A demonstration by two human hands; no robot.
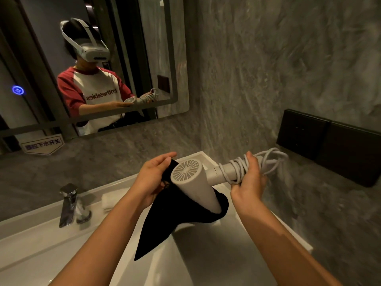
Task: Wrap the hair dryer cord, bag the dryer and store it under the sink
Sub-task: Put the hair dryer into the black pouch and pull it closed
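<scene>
Cord wound round the handle and clamped by the right hand, dryer nose-first in the black bag pinched open by left-hand fingers; bagging half done, storing left.

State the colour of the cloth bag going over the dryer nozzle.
Black cloth bag, clearest in the head view.

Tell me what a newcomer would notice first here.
The white hair dryer at centre, its nozzle sliding into a black bag held by the left hand. The right hand grips the handle, wound with cord. Upper left, a mirror reflects the person.
</scene>
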